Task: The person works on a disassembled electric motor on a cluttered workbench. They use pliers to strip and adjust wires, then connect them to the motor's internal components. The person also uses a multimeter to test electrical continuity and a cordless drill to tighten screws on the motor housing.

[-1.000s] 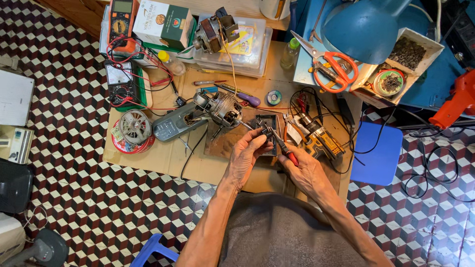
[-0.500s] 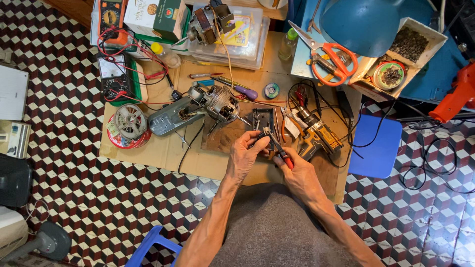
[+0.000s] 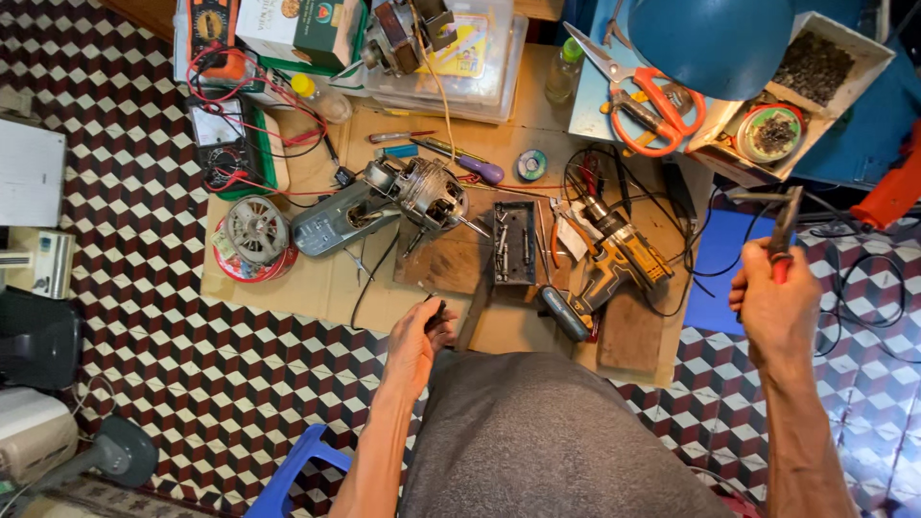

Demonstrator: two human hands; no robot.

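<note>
My left hand is near my lap at the front edge of the cardboard mat, fingers pinched on a small dark part. Far out to the right, above the tiled floor, my right hand grips red-handled pliers with the jaws pointing up. Between the hands lie a black tray of screws and a yellow cordless drill. A bare electric motor sits beside a grey housing.
Orange-handled scissors and a blue lamp shade are at the back right. A multimeter with red leads and a round fan part lie left. A blue stool stands by my left arm.
Both hands were together over the black tray. Now they are apart: the right hand swung out to the right with the pliers, and the left drew back toward me with the small part.
</note>
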